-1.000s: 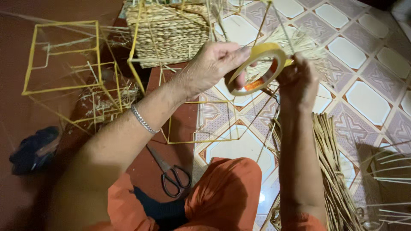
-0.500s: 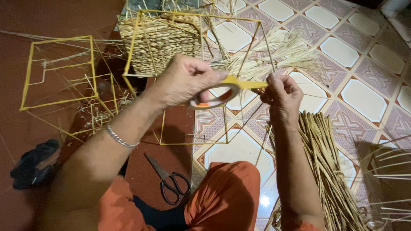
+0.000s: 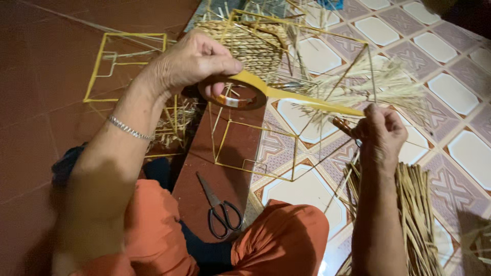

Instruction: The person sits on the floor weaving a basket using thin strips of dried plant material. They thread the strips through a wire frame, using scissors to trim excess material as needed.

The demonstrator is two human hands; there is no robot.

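Left hand (image 3: 192, 64) raised, grip clamped on tape roll (image 3: 232, 94); right hand (image 3: 381, 134) lower, pinching the stretched tape strip (image 3: 312, 102).

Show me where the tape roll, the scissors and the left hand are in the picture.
tape roll (image 3: 254, 93): head view, on the roll's right rim.
scissors (image 3: 220, 209): head view, at the pivot above the black handles.
left hand (image 3: 192, 61): head view, on the back of the hand.
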